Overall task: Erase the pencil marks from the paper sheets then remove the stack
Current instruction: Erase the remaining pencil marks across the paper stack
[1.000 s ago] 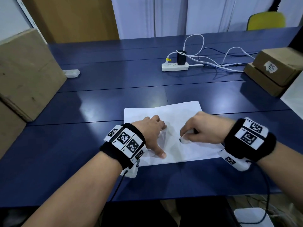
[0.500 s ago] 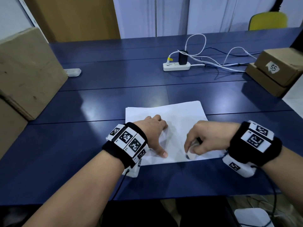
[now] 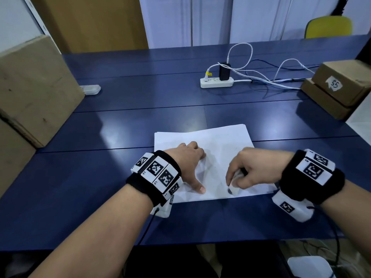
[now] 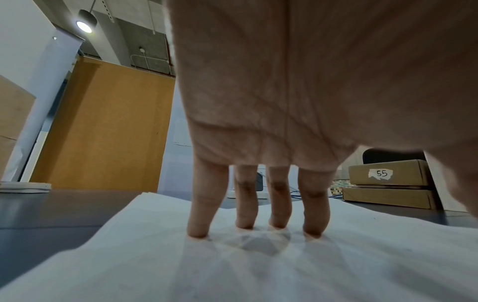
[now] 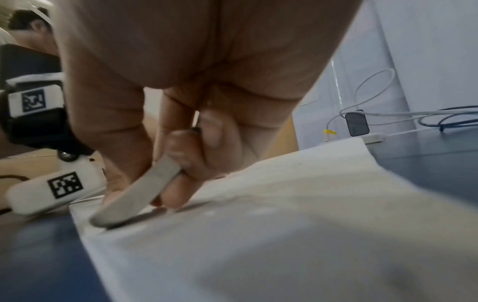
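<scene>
A stack of white paper sheets (image 3: 220, 141) lies on the blue table (image 3: 120, 121) in front of me. My left hand (image 3: 190, 163) lies flat on the stack's left part, its straight fingers (image 4: 199, 216) pressing the paper (image 4: 362, 255) down. My right hand (image 3: 249, 169) pinches a white eraser (image 3: 233, 184) with a dark tip, which touches the sheet near its front edge. In the right wrist view the eraser (image 5: 134, 196) slants down between thumb and fingers onto the paper (image 5: 284, 224). I see no clear pencil marks.
A white power strip (image 3: 216, 82) with a black charger and loose cables sits at the back. Cardboard boxes (image 3: 339, 85) marked 55 stand at the right, a large box (image 3: 34, 87) at the left. A small white device (image 3: 91, 89) lies beside it.
My right hand has slid the eraser from the sheet's middle toward its front edge. The left hand has stayed pressed on the paper.
</scene>
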